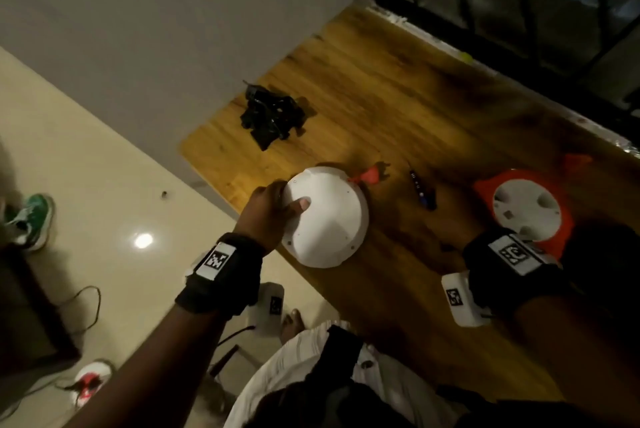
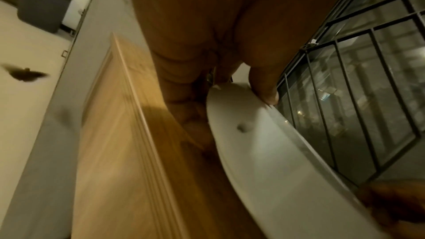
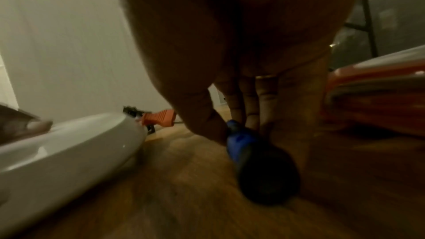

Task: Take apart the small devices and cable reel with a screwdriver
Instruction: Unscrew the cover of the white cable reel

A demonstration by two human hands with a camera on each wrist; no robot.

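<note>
Head view shows our left hand (image 1: 268,211) gripping the detached white reel cover (image 1: 325,216) on the table (image 1: 398,109), right hand (image 3: 230,79) fingers closing around the blue screwdriver (image 3: 241,139) beside the orange cable reel (image 1: 526,208), so further disassembly likely remains.

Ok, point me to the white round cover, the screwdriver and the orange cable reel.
white round cover (image 1: 327,220): head view, middle of its domed top.
screwdriver (image 1: 420,190): head view, on the dark handle lying on the table.
orange cable reel (image 1: 526,208): head view, on its white centre plate.
</note>
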